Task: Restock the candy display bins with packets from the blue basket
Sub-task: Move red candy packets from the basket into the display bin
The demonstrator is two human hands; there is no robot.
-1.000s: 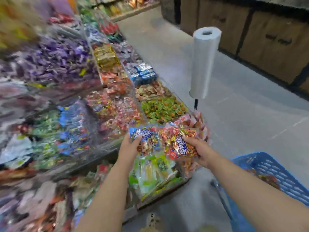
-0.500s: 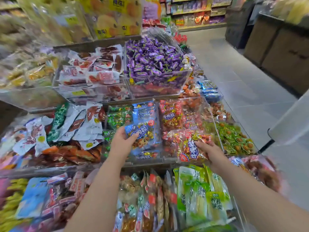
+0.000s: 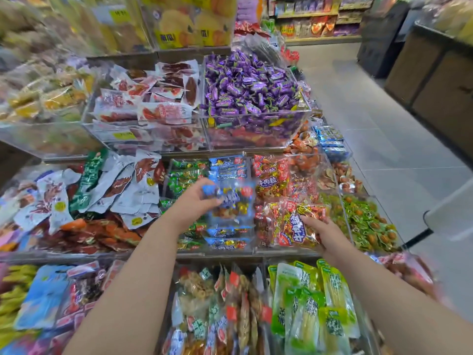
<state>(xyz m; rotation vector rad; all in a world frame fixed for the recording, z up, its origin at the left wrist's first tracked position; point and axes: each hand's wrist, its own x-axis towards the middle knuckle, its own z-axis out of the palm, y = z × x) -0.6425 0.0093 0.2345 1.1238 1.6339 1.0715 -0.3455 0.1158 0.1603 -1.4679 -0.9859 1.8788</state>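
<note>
My left hand [image 3: 197, 201] grips a blue-topped candy packet [image 3: 231, 201], blurred, over the clear bin of blue packets [image 3: 227, 242] in the middle tier. My right hand [image 3: 320, 231] holds a red candy packet [image 3: 294, 224] low over the neighbouring bin of red packets [image 3: 273, 175]. Both bins hold matching packets. The blue basket is out of view.
Clear acrylic bins in tiers: purple candies [image 3: 250, 88] and red-white packets [image 3: 153, 103] above, green candies [image 3: 368, 224] at right, green packets [image 3: 312, 298] and mixed snacks below. A grey tiled aisle [image 3: 371, 139] runs along the right, with dark cabinets [image 3: 440, 80] beyond.
The view swung from the basket and floor to face the display. Both hands carried their packets forward, over the blue and red bins.
</note>
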